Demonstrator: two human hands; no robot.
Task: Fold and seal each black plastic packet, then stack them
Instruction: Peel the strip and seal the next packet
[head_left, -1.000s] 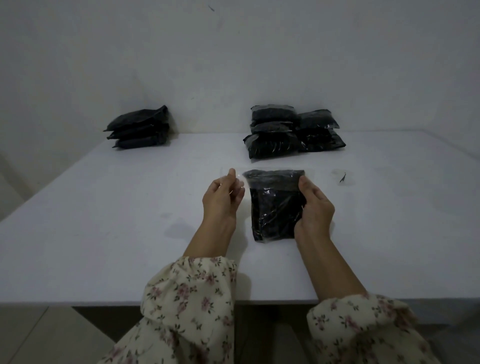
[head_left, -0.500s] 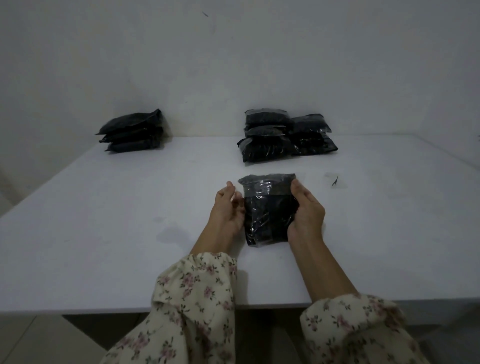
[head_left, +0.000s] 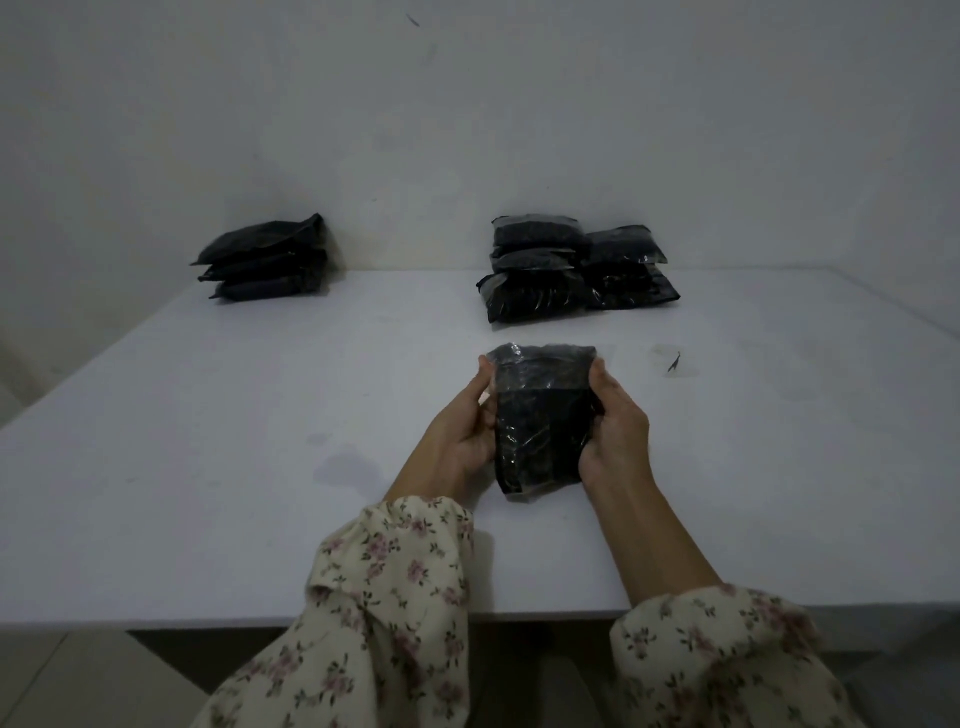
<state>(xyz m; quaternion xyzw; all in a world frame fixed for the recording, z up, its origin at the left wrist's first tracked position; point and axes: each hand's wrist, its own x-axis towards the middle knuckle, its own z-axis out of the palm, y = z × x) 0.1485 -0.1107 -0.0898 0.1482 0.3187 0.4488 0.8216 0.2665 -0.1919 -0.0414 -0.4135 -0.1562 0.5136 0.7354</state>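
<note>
Both hands, left hand (head_left: 464, 434) and right hand (head_left: 613, 431), grip the black plastic packet (head_left: 540, 421) above the desk (head_left: 208, 441), top flap folded; next likely pressing it sealed, then stacking.

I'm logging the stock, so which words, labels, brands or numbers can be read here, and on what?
None can be read. The packet held by left hand and right hand is plain glossy black plastic; so are the far-left stack and the pile beyond the packet.
</note>
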